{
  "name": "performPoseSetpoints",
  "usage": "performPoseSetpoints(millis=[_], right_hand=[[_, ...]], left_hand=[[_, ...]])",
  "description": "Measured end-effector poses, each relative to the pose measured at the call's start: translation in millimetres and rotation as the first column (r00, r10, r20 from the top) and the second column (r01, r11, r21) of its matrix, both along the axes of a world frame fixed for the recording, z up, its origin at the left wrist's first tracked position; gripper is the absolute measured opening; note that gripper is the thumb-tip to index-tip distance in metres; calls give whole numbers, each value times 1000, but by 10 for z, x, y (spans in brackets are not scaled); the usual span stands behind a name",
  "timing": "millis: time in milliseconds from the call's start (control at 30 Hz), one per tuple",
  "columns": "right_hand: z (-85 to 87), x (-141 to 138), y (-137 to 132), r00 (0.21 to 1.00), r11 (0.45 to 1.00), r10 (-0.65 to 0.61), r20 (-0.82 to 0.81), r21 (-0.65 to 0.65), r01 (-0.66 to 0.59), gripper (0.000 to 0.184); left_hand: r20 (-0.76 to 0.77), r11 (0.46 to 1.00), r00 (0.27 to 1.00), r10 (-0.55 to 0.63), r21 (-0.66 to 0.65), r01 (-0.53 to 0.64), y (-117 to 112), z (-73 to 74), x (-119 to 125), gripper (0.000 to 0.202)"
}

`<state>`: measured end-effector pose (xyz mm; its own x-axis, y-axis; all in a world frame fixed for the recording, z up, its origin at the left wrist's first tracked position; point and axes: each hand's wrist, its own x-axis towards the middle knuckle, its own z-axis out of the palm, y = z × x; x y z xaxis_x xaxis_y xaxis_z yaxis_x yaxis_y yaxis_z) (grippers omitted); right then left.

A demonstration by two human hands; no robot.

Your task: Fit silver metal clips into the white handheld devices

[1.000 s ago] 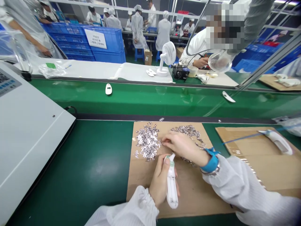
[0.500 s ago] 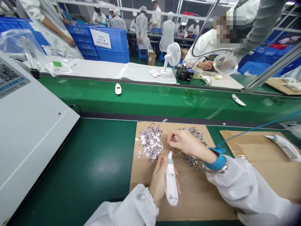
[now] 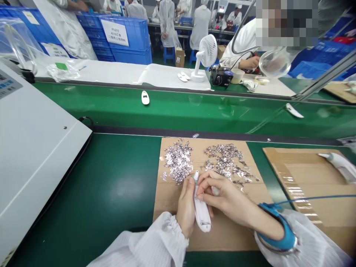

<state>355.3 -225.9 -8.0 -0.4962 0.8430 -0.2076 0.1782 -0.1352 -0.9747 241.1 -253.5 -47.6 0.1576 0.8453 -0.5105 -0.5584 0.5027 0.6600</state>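
My left hand (image 3: 185, 207) grips a white thermometer-like device (image 3: 201, 212) with a green-ringed tip, held over a cardboard sheet (image 3: 219, 230). My right hand (image 3: 222, 198) rests against the device's upper part with fingers pinched together; whether it holds a small metal piece is hidden. Two heaps of small shiny metal pieces lie just beyond my hands: one on the left (image 3: 178, 160) and one on the right (image 3: 226, 163). A blue wrist strap (image 3: 279, 231) with a blue cord circles my right wrist.
A second white device (image 3: 338, 163) lies on another cardboard sheet (image 3: 306, 185) at right. A white machine casing (image 3: 33, 148) fills the left. White parts (image 3: 145, 97) ride the green conveyor (image 3: 178, 111) beyond. A fan (image 3: 205, 55), blue crates and other workers stand behind.
My right hand has come back from the metal pieces to the device, pinching at its upper part. My left hand shifted the device slightly nearer to me.
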Motion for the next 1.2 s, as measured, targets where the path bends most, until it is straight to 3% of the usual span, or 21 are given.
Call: performPoseSetpoints(millis=[233,367,700,833,933,1000,1067,1100,1200], right_hand=[[-24,32,-35,995,995,8,101,99,-18,11],[3,28,-23,1000,999,-9,26,44,7,9],[-19,-3,-48,998,1000,-17,57,22,16,10],[-33,12,-32,976,988,5,218,151,-39,10],[125,97,25,938,944,-87,336,329,-30,22],[325,151,70,937,911,-256,238,384,151,19],[553,152,102,900,846,-434,-43,323,423,6],[658,123,111,847,809,-487,-213,255,530,14],[851,-70,120,668,747,-434,-605,172,642,39]], left_hand=[[-39,998,999,-12,-54,10,3,35,2,33],[-13,999,999,-33,-36,32,10,54,-3,37],[12,999,1000,1,-32,-1,6,-2,-1,35],[-18,997,999,-26,-76,25,-1,33,-9,39],[13,997,999,-50,-64,51,-1,60,-25,45],[73,997,995,-65,-27,68,7,79,-41,44],[122,998,990,-67,-8,69,17,96,-57,39],[138,998,988,-63,-12,66,22,102,-64,37],[146,998,988,-51,-39,57,29,108,-70,32]])
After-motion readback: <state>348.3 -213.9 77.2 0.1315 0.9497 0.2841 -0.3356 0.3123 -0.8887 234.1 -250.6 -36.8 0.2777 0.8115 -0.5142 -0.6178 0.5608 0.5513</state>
